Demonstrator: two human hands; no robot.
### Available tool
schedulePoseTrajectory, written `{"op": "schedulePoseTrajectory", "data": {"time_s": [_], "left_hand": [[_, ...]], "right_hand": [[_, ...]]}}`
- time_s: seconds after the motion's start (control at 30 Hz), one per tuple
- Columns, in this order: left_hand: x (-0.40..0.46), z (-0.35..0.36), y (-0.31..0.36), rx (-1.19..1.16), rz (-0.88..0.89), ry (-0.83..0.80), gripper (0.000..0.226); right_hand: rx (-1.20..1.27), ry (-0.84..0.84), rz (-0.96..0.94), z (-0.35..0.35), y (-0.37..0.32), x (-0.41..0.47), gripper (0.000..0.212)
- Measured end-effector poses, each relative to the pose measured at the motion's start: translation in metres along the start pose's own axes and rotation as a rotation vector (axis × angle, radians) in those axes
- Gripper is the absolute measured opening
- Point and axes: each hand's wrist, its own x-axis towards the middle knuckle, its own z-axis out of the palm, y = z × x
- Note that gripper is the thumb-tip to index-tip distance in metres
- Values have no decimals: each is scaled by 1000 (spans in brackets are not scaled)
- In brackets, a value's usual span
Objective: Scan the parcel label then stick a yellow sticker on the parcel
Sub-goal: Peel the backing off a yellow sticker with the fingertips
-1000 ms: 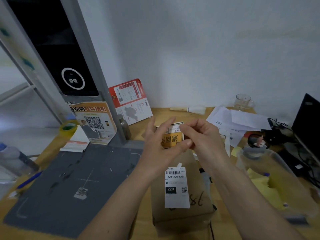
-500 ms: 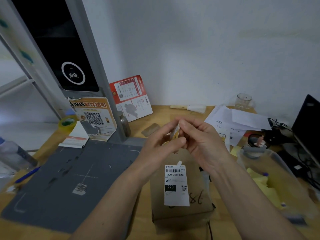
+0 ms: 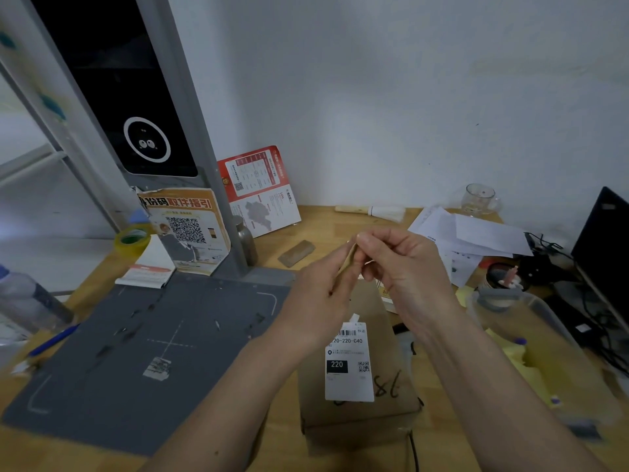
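- Pinching one thin yellowish sticker sheet (image 3: pixel 348 264), seen edge-on, face unreadable: left hand (image 3: pixel 320 301) and right hand (image 3: pixel 405 270), fingertips of both closed on it above the far end of the parcel.
- Lying flat near the front edge of the wooden tabletop (image 3: pixel 323 223), right of centre: one brown cardboard parcel (image 3: pixel 360 413), far end hidden behind both hands.
- Stuck on top of the parcel: one white shipping label (image 3: pixel 349 362), top left corner covered by the left wrist, small print too blurred to read.
- Covering the left part of the tabletop: one dark grey scanning mat (image 3: pixel 136 352), front corner cut off.
- Standing at the mat's back edge: one grey scanner post with black screen (image 3: pixel 112 80), top out of frame.
- Blurred at the right edge: one clear plastic tub (image 3: pixel 534 342) with yellow contents, count impossible to tell.
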Motion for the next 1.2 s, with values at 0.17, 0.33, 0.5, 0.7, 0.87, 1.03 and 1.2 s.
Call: {"op": "schedulePoseTrajectory", "data": {"time_s": [0.17,0.33,0.5,0.7,0.87,1.03,1.2], "left_hand": [[-1,2,2,32,75,75,26],[0,3,4,38,100,104,37],[0,2,5,52,142,119,36],[1,4,3,29,139,128,22],[-1,4,4,-14,111,133,27],[-1,5,3,14,114,142,19],[0,6,1,8,121,152,23]], "right_hand": [[38,41,-14,3,-2,-3,14],[13,69,-18,7,-4,-4,10],[33,69,-2,6,-4,-3,10],[49,75,-2,7,-5,-2,9],[54,62,8,7,-5,-4,14],[46,78,14,9,-5,-4,9],[41,78,36,9,-3,-4,11]]}}
